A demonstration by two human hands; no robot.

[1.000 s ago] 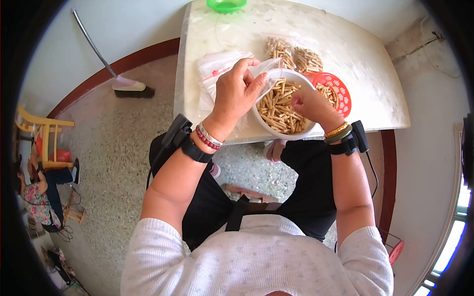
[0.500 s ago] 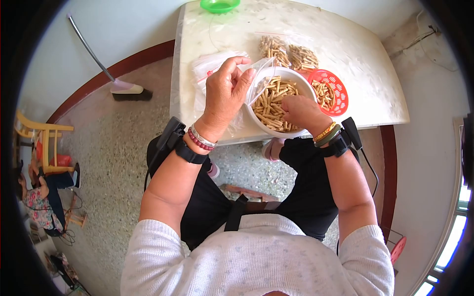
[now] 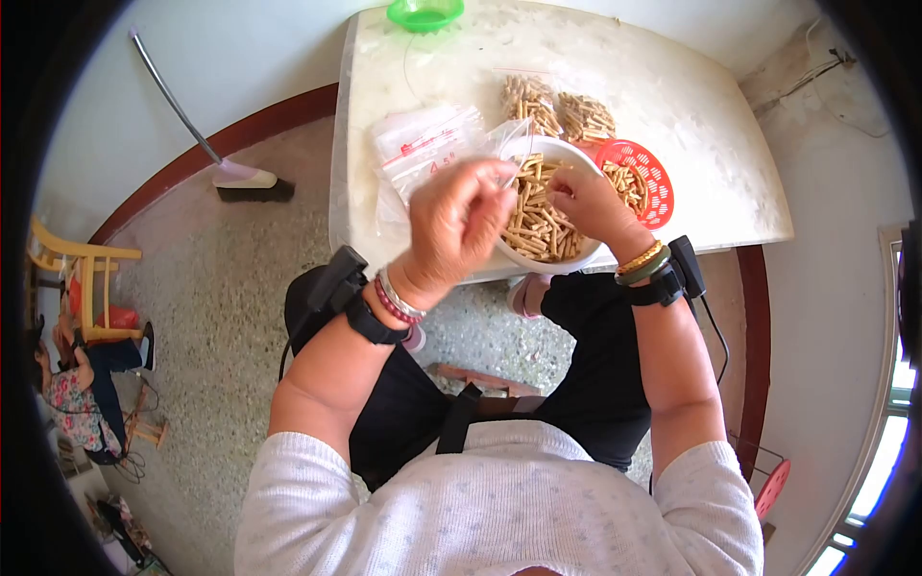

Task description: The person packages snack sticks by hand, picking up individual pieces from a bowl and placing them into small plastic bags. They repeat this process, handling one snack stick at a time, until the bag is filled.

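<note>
My left hand pinches a clear plastic zip bag at the left side of a white bowl. The bag's lower part is hidden behind the fingers. Short tan stick pieces fill much of the bowl. Above their right side is my right hand, its fingers curled together; what they hold, if anything, cannot be made out. Touching the bowl's right side, a red perforated basket contains more of these pieces.
Two filled clear bags lie behind the bowl on the pale table. Flat zip bags are stacked at left. A green bowl stands at the back edge. A broom and a seated person are on the left.
My left hand has come lower and nearer to me with the bag, uncovering the printed flat bags. My right hand has lifted slightly from the pieces and shifted a little.
</note>
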